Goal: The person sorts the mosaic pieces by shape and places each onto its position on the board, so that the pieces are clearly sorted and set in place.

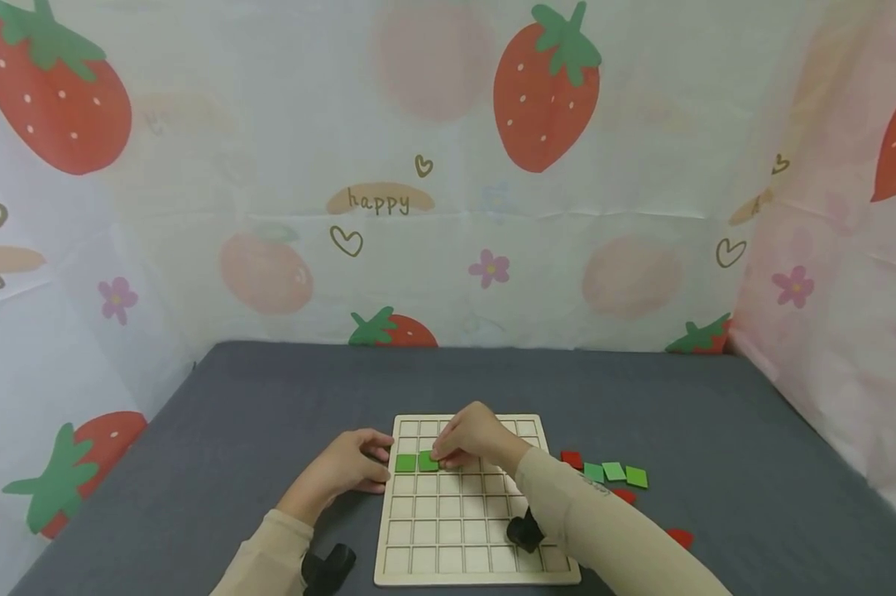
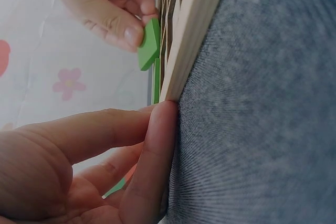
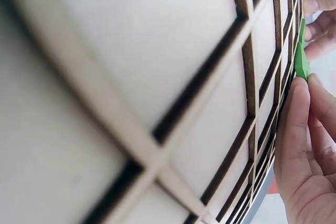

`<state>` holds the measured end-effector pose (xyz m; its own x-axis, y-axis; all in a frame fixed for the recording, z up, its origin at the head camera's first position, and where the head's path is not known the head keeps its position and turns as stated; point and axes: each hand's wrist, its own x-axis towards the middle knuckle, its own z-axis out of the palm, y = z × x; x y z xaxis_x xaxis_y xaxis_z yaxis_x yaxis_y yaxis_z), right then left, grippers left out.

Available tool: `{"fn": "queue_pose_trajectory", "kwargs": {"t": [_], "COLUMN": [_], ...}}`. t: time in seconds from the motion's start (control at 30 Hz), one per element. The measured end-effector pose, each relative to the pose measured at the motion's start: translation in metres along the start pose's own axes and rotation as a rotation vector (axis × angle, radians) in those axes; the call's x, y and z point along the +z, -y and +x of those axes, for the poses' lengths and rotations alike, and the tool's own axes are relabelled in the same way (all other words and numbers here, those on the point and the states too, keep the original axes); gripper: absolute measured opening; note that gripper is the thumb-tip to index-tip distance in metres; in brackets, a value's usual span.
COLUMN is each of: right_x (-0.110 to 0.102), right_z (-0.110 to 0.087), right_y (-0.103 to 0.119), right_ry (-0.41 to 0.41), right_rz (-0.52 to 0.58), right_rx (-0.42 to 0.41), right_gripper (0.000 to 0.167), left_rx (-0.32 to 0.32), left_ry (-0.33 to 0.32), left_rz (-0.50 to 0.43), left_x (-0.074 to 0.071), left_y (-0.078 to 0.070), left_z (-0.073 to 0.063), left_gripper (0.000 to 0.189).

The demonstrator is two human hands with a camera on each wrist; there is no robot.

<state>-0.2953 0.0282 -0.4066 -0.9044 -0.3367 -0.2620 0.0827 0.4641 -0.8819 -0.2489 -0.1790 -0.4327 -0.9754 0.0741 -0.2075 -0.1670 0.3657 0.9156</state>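
A pale wooden grid board lies on the dark cloth. My right hand reaches over its upper part and pinches a green square tile between thumb and fingers. In the left wrist view that tile is tilted, with its lower edge close to the grid. Just left of it, another green tile lies in a cell at the board's left side. The fingertips of my left hand touch the board's left edge, fingers fairly straight. The right wrist view shows the pinched tile from its side.
Right of the board lie several loose tiles: a red one, green ones such as this bright green tile, and more red pieces partly behind my right sleeve. Black wrist devices sit at both cuffs. A strawberry-print curtain stands behind the table.
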Motion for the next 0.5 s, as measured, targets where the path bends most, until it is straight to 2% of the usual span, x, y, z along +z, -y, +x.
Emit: {"fn": "queue_pose_trajectory", "kwargs": {"t": [0.5], "right_x": [0.0049], "right_z": [-0.0035], "right_y": [0.0064], "right_ry": [-0.015], "right_rz": [-0.055], "right_rx": [0.014], "right_gripper": [0.003], "left_rx": [0.003], "left_ry": [-0.010], "left_rz": [-0.007], "left_x": [-0.0002], "left_y": [-0.0014], "left_z": [-0.0023], "left_gripper": [0.050]}}
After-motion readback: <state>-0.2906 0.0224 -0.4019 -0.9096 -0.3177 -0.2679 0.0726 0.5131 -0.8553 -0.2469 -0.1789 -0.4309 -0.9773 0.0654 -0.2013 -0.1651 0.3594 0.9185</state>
